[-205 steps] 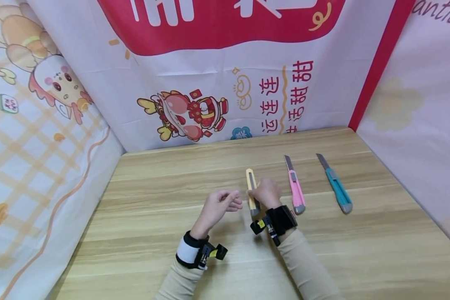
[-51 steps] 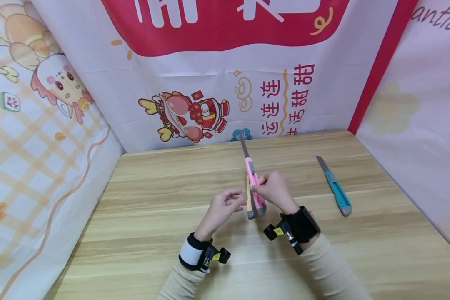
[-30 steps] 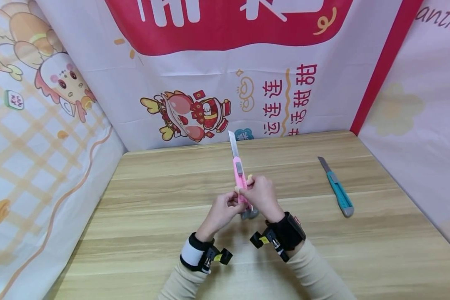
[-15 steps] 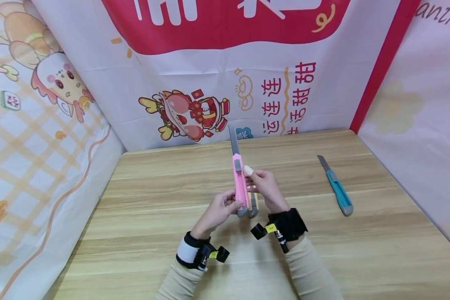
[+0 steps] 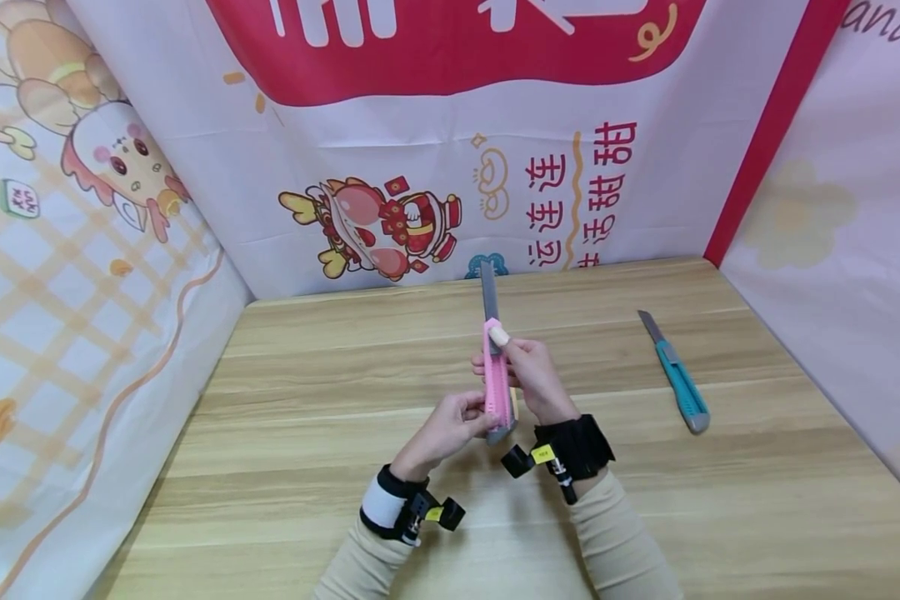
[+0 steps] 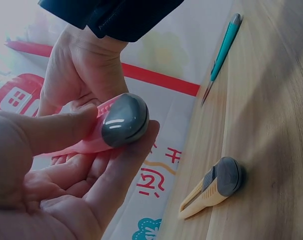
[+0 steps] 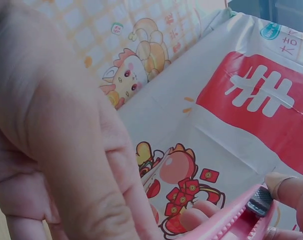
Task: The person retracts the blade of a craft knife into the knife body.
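A pink utility knife (image 5: 497,385) is held up over the table, its long blade (image 5: 489,292) out and pointing away. My left hand (image 5: 444,432) pinches the handle near its grey end cap (image 6: 125,121). Higher up the handle, my right hand (image 5: 537,382) holds it with the thumb on the dark slider (image 7: 260,201) and fingers behind. A yellow utility knife (image 6: 214,184) lies on the table below, mostly covered by the pink one in the head view; no blade shows out of it.
To the right, a teal utility knife (image 5: 678,377) lies on the wooden table (image 5: 307,367) with its blade out. Printed cloth (image 5: 405,125) hangs behind the table and along both sides.
Earlier my right hand was at the yellow knife, then lifted the pink one from the table. My left hand took its lower end; my right thumb has moved up onto the slider.
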{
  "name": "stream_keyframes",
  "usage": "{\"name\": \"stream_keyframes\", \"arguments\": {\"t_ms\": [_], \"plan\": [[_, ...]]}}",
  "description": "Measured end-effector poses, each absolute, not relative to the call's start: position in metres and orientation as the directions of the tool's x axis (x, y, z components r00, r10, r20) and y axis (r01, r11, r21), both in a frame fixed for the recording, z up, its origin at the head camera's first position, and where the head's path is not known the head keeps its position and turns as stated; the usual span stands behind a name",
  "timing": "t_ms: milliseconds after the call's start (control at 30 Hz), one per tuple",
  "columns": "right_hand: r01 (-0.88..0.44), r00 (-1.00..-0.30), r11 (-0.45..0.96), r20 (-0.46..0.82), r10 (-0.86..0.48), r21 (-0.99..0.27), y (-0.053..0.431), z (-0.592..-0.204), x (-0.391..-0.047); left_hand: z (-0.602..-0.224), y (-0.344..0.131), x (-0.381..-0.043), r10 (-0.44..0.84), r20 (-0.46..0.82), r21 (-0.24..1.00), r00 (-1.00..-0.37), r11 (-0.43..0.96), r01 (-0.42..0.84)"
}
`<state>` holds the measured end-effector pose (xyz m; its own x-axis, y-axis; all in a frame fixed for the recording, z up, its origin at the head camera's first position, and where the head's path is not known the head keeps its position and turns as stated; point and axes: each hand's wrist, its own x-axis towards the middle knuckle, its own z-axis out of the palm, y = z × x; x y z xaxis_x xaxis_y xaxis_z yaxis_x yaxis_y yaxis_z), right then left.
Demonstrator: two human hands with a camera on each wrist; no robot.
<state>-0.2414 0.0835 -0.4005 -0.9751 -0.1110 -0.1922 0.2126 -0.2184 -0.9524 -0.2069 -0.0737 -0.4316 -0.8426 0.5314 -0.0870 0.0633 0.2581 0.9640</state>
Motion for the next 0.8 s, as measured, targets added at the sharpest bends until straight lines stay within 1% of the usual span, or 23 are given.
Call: {"name": "stream_keyframes", "arguments": {"t_ms": [200, 333, 467, 800], "plan": [[0.223, -0.975, -0.211, -0.212, -0.075, -0.952, 0.0862, -0.4005, -0.2413, -0.435, -0.0737, -0.207, 0.56, -0.122, 0.964, -0.82, 0.265, 0.038], [0.234, -0.972, -0.208, -0.232, -0.033, -0.95, 0.0856, -0.3997, -0.2408, -0.4353, -0.0729, -0.2062, 0.545, -0.135, 0.962, -0.828, 0.273, 0.023], [0.223, -0.974, -0.211, -0.227, -0.006, -0.952, 0.082, -0.3991, -0.2398, -0.4332, -0.0725, -0.2043, 0.526, -0.151, 0.96, -0.837, 0.28, 0.003], [0.17, -0.984, -0.225, -0.177, 0.008, -0.959, 0.0797, -0.4007, -0.2396, -0.4323, -0.0708, -0.2023, 0.523, -0.113, 0.956, -0.845, 0.289, 0.051]]}}
